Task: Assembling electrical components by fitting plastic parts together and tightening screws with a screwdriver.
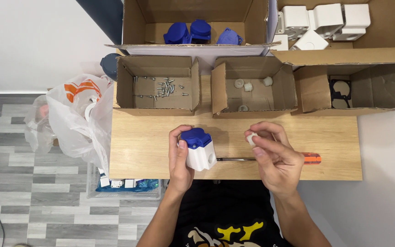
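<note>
The white socket box with blue lid (199, 149), rigid light plastic by its look, sits near the table's (142, 151) front edge, left hand (179, 160) wrapped round its side; right hand (273, 155) pinches a small white plug (251, 138), fingertips closed; screwdriver (298, 158) lies beneath.

Bright, even light; soft shadows, sharp focus.

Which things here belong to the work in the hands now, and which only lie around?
In use:
- white housing with blue lid, in left hand
- small white plug, in right hand

Lying about:
- screwdriver
- box of screws
- plastic bag
- box of blue lids
</note>
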